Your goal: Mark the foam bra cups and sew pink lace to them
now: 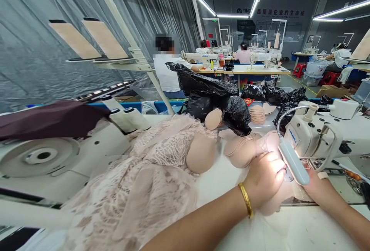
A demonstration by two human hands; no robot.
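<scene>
Left hand (267, 176) gripping beige cloth (278, 197) just beside sewing machine (332, 125), right hand (315, 183) half behind lamp (293, 162), grip can't tell; uneven tugging could pucker the cloth, and fingers straying under the machine could get nicked.

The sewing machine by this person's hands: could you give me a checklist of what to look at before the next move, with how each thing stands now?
1. Left hand on the pale fabric: ok.
2. Light on the work: ok, the lamp hangs over it and the area is bright.
3. Right hand's fingers clear of the needle: cannot tell, the lamp hides them.
4. Gold bracelet apart from the sewing machine: ok.
5. Roomy space beside the left hand: not ok, stacked cups crowd close.
</scene>
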